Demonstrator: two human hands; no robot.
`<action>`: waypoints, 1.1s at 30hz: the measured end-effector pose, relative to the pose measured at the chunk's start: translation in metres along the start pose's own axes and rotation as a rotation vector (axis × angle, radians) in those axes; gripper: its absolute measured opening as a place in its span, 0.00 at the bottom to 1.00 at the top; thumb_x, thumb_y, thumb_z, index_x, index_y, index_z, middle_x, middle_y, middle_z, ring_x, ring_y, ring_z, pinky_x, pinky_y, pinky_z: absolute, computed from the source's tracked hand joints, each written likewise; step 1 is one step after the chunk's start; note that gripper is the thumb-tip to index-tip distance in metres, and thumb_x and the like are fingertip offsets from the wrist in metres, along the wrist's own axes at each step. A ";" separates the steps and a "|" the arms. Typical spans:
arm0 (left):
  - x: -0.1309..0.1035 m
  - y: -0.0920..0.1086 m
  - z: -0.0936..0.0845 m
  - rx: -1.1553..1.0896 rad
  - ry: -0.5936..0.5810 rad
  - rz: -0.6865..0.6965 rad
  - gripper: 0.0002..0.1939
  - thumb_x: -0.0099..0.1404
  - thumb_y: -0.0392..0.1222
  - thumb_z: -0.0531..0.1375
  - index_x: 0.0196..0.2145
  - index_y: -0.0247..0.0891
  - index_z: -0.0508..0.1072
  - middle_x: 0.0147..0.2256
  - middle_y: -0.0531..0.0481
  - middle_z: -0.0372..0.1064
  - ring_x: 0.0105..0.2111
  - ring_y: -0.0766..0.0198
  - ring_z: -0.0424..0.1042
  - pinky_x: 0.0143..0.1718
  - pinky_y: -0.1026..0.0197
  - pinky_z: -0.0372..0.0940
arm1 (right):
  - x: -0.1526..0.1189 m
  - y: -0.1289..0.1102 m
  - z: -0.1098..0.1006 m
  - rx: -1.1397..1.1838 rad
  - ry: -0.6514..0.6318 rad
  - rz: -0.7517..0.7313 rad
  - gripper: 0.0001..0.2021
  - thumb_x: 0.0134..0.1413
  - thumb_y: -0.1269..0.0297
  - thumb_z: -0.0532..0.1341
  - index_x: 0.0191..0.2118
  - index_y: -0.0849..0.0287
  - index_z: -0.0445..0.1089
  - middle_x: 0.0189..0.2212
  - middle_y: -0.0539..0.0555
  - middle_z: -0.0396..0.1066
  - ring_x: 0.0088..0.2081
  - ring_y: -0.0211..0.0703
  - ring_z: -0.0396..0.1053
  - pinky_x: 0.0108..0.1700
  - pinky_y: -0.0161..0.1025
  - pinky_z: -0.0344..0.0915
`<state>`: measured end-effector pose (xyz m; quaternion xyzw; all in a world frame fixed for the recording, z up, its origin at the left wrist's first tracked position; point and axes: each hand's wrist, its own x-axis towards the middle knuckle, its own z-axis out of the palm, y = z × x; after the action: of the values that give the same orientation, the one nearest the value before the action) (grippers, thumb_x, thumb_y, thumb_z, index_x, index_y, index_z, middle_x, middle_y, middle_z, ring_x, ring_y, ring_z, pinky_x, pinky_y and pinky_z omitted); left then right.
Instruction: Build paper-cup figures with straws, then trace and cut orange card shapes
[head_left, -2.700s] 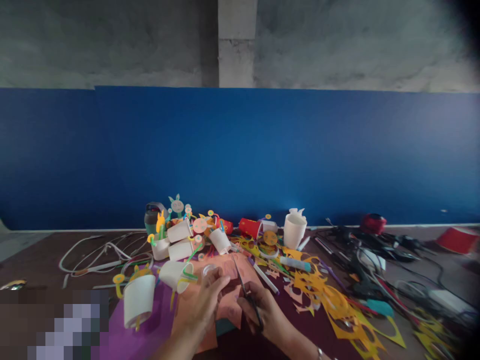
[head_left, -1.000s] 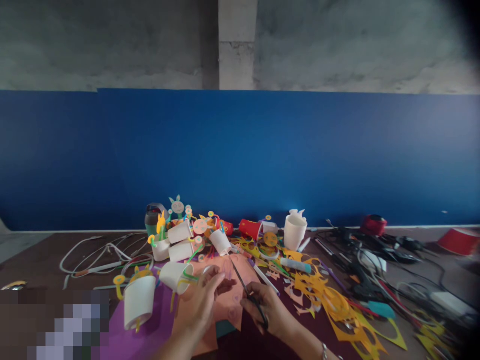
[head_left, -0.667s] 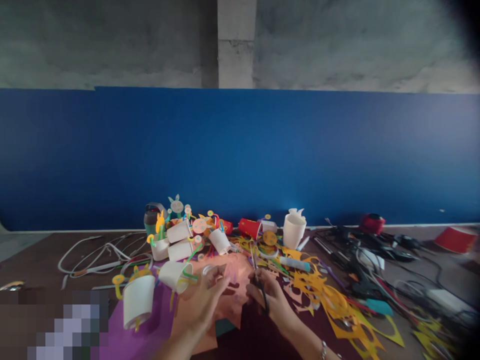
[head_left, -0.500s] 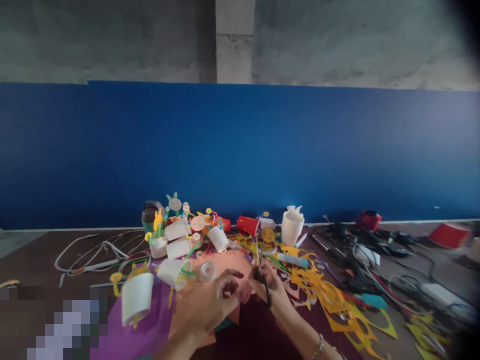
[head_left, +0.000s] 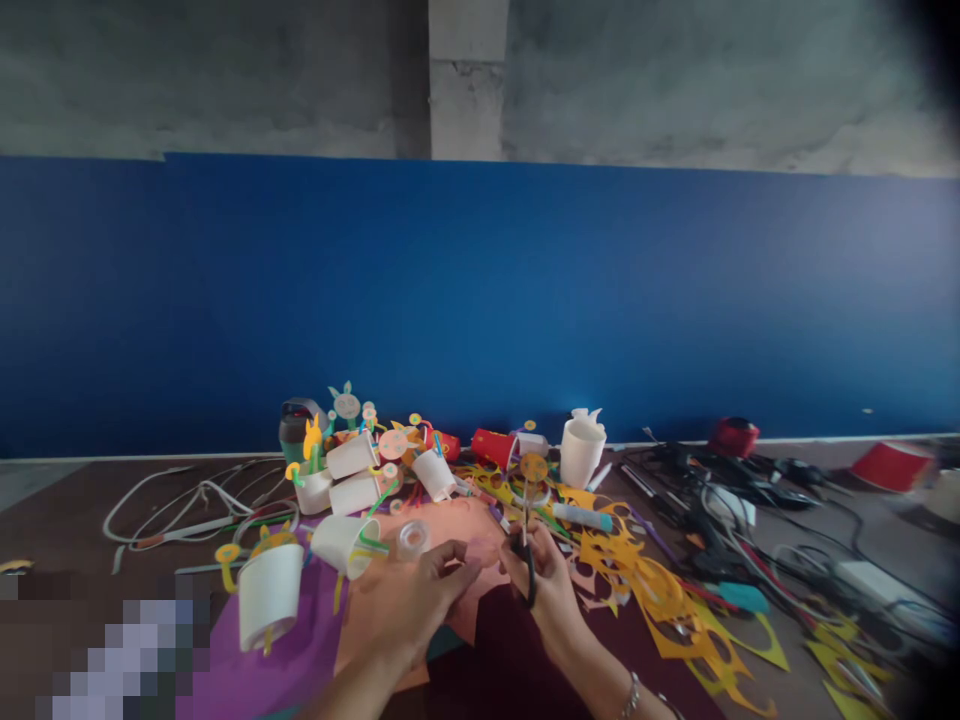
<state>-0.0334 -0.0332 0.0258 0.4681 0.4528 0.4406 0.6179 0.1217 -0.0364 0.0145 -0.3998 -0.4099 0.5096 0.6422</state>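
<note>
Black-handled scissors (head_left: pixel 529 560) are gripped in my right hand (head_left: pixel 546 580), their blades pointing up and away. My left hand (head_left: pixel 442 590) pinches a small pink paper piece (head_left: pixel 481 552) between thumb and fingers, just left of the scissors. Beneath both hands lie orange paper sheets (head_left: pixel 390 610) and a dark maroon sheet (head_left: pixel 517 670). A small clear round container (head_left: pixel 412 540) sits beyond my left hand. On the left, a white paper cup (head_left: pixel 270 597) with yellow paper parts stands on purple paper (head_left: pixel 315 640).
More white cups (head_left: pixel 351 455) and red cups (head_left: pixel 495 447) crowd the back. A white mug (head_left: pixel 582 452) stands behind a glue stick (head_left: pixel 582 517). Yellow paper scraps (head_left: pixel 660 600) spread at right, near black cables (head_left: pixel 712 540). White cables (head_left: pixel 165 490) lie left.
The scissors have turned slightly more upright in my right hand. My left hand has shifted a little with the pink piece, now more visible. The view has moved slightly.
</note>
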 end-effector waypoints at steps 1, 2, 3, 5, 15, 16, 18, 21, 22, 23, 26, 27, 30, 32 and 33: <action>0.002 -0.002 -0.001 -0.001 -0.011 0.003 0.13 0.50 0.50 0.66 0.27 0.38 0.72 0.15 0.61 0.57 0.14 0.73 0.51 0.17 0.68 0.43 | 0.000 0.000 0.000 -0.004 -0.015 0.008 0.22 0.38 0.55 0.71 0.35 0.56 0.61 0.23 0.44 0.61 0.20 0.31 0.56 0.20 0.28 0.53; 0.004 -0.004 -0.002 -0.008 -0.018 0.010 0.14 0.51 0.51 0.66 0.27 0.38 0.71 0.15 0.61 0.55 0.14 0.73 0.50 0.17 0.68 0.42 | -0.001 0.000 0.001 -0.009 -0.035 0.018 0.22 0.38 0.56 0.71 0.35 0.56 0.61 0.23 0.44 0.61 0.20 0.30 0.55 0.19 0.28 0.52; 0.006 -0.005 -0.003 -0.023 -0.020 0.021 0.14 0.52 0.52 0.65 0.27 0.38 0.70 0.15 0.62 0.54 0.14 0.73 0.50 0.17 0.68 0.42 | -0.002 0.000 0.001 -0.018 -0.062 0.031 0.22 0.39 0.55 0.71 0.35 0.57 0.61 0.22 0.44 0.61 0.19 0.29 0.54 0.19 0.27 0.52; 0.009 -0.007 -0.006 -0.065 -0.009 0.044 0.14 0.54 0.52 0.64 0.26 0.38 0.68 0.16 0.62 0.52 0.14 0.74 0.49 0.17 0.68 0.42 | -0.003 0.001 0.001 -0.060 -0.141 0.072 0.21 0.40 0.55 0.70 0.35 0.57 0.60 0.21 0.43 0.61 0.18 0.29 0.55 0.17 0.27 0.52; 0.011 -0.006 -0.013 -0.165 0.133 0.158 0.09 0.53 0.44 0.63 0.26 0.39 0.67 0.19 0.59 0.59 0.19 0.70 0.59 0.22 0.67 0.53 | -0.012 0.011 -0.001 -0.244 -0.547 0.311 0.21 0.46 0.49 0.65 0.37 0.59 0.60 0.20 0.46 0.68 0.16 0.31 0.63 0.14 0.25 0.51; 0.012 -0.006 -0.013 -0.173 0.123 0.161 0.08 0.53 0.43 0.63 0.25 0.39 0.66 0.19 0.59 0.59 0.19 0.70 0.59 0.22 0.67 0.53 | -0.012 0.009 -0.001 -0.246 -0.549 0.322 0.21 0.46 0.49 0.65 0.36 0.59 0.60 0.20 0.46 0.69 0.16 0.31 0.62 0.13 0.25 0.51; 0.012 -0.006 -0.013 -0.199 0.086 0.163 0.08 0.53 0.41 0.63 0.25 0.39 0.66 0.19 0.59 0.60 0.19 0.70 0.60 0.22 0.67 0.54 | -0.013 0.005 0.000 -0.244 -0.549 0.343 0.20 0.45 0.49 0.66 0.36 0.59 0.61 0.19 0.45 0.68 0.15 0.31 0.62 0.13 0.25 0.50; 0.014 -0.006 -0.014 -0.233 0.044 0.157 0.07 0.52 0.39 0.63 0.25 0.38 0.65 0.19 0.59 0.60 0.19 0.70 0.60 0.22 0.67 0.54 | -0.013 0.001 -0.001 -0.230 -0.553 0.372 0.20 0.45 0.51 0.66 0.35 0.60 0.61 0.18 0.45 0.68 0.15 0.31 0.62 0.13 0.24 0.50; 0.014 -0.006 -0.014 -0.237 0.040 0.155 0.08 0.52 0.39 0.63 0.25 0.38 0.65 0.19 0.59 0.60 0.19 0.70 0.60 0.22 0.67 0.54 | -0.012 0.001 -0.001 -0.225 -0.552 0.376 0.20 0.45 0.51 0.66 0.35 0.60 0.61 0.18 0.45 0.68 0.15 0.30 0.62 0.13 0.24 0.50; 0.014 -0.006 -0.015 -0.238 0.037 0.155 0.08 0.51 0.39 0.63 0.25 0.38 0.65 0.19 0.59 0.60 0.19 0.70 0.60 0.22 0.67 0.54 | -0.012 0.001 -0.001 -0.220 -0.549 0.379 0.19 0.46 0.51 0.66 0.35 0.60 0.61 0.18 0.45 0.68 0.15 0.30 0.62 0.13 0.24 0.49; 0.015 -0.008 -0.016 -0.245 0.028 0.156 0.08 0.52 0.39 0.63 0.26 0.38 0.65 0.20 0.58 0.61 0.19 0.71 0.61 0.22 0.67 0.55 | -0.012 0.002 -0.003 -0.214 -0.547 0.367 0.18 0.47 0.52 0.65 0.35 0.60 0.62 0.17 0.45 0.68 0.15 0.30 0.62 0.13 0.24 0.49; 0.016 -0.008 -0.016 -0.246 0.025 0.157 0.08 0.52 0.39 0.63 0.27 0.38 0.65 0.20 0.58 0.61 0.19 0.71 0.61 0.23 0.67 0.55 | -0.012 0.002 -0.003 -0.216 -0.547 0.361 0.18 0.47 0.52 0.65 0.35 0.60 0.62 0.17 0.45 0.67 0.14 0.30 0.62 0.13 0.24 0.49; 0.016 -0.009 -0.018 -0.250 0.018 0.153 0.08 0.52 0.39 0.63 0.27 0.38 0.65 0.20 0.58 0.62 0.20 0.70 0.61 0.23 0.67 0.56 | -0.013 0.001 -0.002 -0.224 -0.538 0.355 0.18 0.47 0.52 0.65 0.35 0.60 0.62 0.16 0.44 0.66 0.14 0.30 0.61 0.12 0.24 0.48; 0.016 -0.009 -0.019 -0.250 0.011 0.150 0.08 0.53 0.39 0.63 0.26 0.38 0.65 0.21 0.57 0.63 0.20 0.71 0.62 0.23 0.67 0.56 | -0.014 -0.001 -0.002 -0.230 -0.533 0.360 0.18 0.46 0.52 0.65 0.34 0.60 0.62 0.15 0.44 0.65 0.13 0.30 0.60 0.12 0.24 0.47; 0.016 -0.010 -0.020 -0.249 0.006 0.151 0.08 0.53 0.39 0.63 0.27 0.37 0.66 0.22 0.56 0.64 0.20 0.71 0.62 0.24 0.67 0.57 | -0.014 -0.002 -0.001 -0.231 -0.532 0.360 0.18 0.46 0.51 0.65 0.34 0.60 0.61 0.15 0.44 0.65 0.13 0.30 0.60 0.12 0.24 0.46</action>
<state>-0.0481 -0.0158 0.0111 0.4194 0.3599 0.5398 0.6349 0.1216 -0.0504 0.0141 -0.3892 -0.5408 0.6514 0.3629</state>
